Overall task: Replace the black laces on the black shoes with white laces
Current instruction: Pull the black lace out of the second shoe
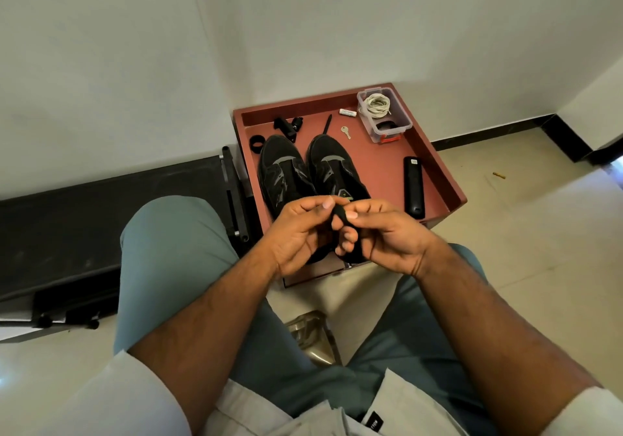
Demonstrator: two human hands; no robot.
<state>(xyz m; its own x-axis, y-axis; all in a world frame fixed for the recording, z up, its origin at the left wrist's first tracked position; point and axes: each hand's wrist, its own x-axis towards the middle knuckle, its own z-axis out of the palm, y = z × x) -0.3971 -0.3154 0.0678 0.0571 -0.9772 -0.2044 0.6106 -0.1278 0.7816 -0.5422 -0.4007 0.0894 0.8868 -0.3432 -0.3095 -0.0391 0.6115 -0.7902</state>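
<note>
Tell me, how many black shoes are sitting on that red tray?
2. The left shoe and the right shoe stand side by side on the red tray, toes pointing toward the wall. Their heels are hidden behind the person's hands.

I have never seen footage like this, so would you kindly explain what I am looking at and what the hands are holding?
There is no machine here: one camera worn on a person's head looks down at their own hands. The left hand and right hand together pinch a bundled black lace. Beyond them a red tray holds two black shoes, a key, a black remote and a clear box holding white laces.
</note>
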